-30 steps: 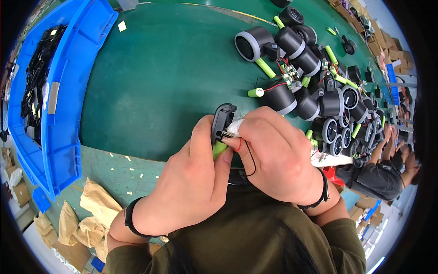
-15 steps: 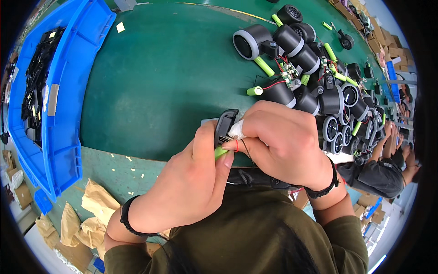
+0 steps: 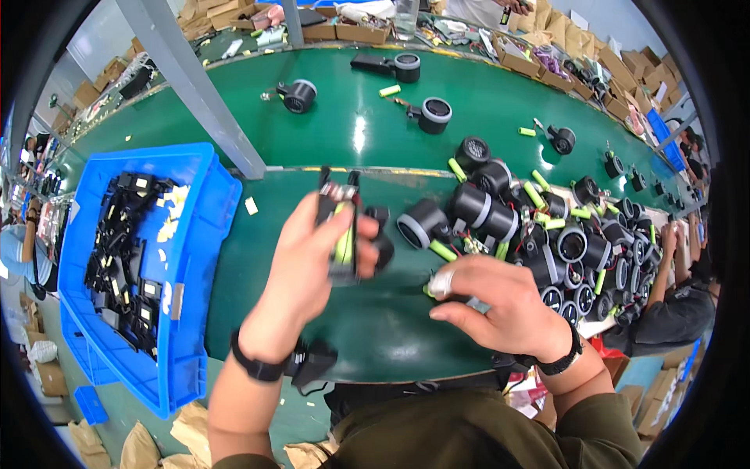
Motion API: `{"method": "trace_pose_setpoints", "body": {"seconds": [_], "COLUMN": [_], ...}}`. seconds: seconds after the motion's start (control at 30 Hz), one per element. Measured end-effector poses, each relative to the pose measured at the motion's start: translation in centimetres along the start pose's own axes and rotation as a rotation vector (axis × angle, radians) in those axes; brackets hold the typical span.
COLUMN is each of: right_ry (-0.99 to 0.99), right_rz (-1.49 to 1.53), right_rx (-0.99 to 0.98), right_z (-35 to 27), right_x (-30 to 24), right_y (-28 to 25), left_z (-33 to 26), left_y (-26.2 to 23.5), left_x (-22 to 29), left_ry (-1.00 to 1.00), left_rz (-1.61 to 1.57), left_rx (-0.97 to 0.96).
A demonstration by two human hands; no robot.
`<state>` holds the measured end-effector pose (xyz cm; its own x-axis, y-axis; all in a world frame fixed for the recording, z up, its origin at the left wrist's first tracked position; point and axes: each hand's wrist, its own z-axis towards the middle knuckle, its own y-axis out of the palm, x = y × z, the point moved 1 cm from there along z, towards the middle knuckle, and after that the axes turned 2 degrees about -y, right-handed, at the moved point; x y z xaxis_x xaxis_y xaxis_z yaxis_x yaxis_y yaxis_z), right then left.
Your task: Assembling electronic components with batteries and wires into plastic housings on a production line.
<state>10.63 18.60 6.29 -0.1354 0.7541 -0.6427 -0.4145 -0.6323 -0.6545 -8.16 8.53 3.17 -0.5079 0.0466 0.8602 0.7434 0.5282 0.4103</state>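
Observation:
My left hand (image 3: 301,250) grips a black handle housing (image 3: 324,211), held upright over the green table, with a light-green battery cell (image 3: 344,238) lying inside it. Dark rounded parts show behind my left fingers; I cannot tell whether they join the housing. Over the table to the right is my right hand (image 3: 508,305), its thumb and forefinger apart, with a white wrap (image 3: 441,283) on a fingertip. A small greenish bit shows beside that fingertip, too blurred to name. Close by lies a heap of black fan heads (image 3: 473,205) with grey rims, green cells and red wires.
To the left stands a blue bin (image 3: 199,313) of black plastic parts (image 3: 117,266). A grey post (image 3: 195,94) rises at the back left. Beyond it, a green belt (image 3: 328,141) carries several fan units. A co-worker's arm (image 3: 664,266) shows at the far right.
My view has lifted to take in the belt. My hands, together around the housing before, are now apart: the left has raised the housing away, and the right has drawn off it.

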Motion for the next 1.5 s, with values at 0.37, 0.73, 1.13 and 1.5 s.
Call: {"method": "trace_pose_setpoints", "body": {"seconds": [0.37,0.73,1.13,1.5], "right_ry": [0.18,0.48,-0.031,-0.015], "right_rz": [-0.274,-0.436,0.051,-0.294], "right_rx": [-0.734,-0.534,-0.526,-0.843], "right_z": [9.9,18.1,13.4,10.1], "right_x": [7.0,27.2,16.6,12.4], "right_y": [-8.2,-1.3,-3.4,-1.2], "left_z": [24.1,30.7,12.8,-2.8], "left_y": [-9.2,-14.7,-4.1,1.3], "left_x": [3.9,6.5,3.0,-9.6], "left_ry": [0.235,0.374,0.52,0.529], "left_rz": [0.309,1.885,0.795,1.038], "left_rx": [0.624,0.5,0.493,0.021]}}
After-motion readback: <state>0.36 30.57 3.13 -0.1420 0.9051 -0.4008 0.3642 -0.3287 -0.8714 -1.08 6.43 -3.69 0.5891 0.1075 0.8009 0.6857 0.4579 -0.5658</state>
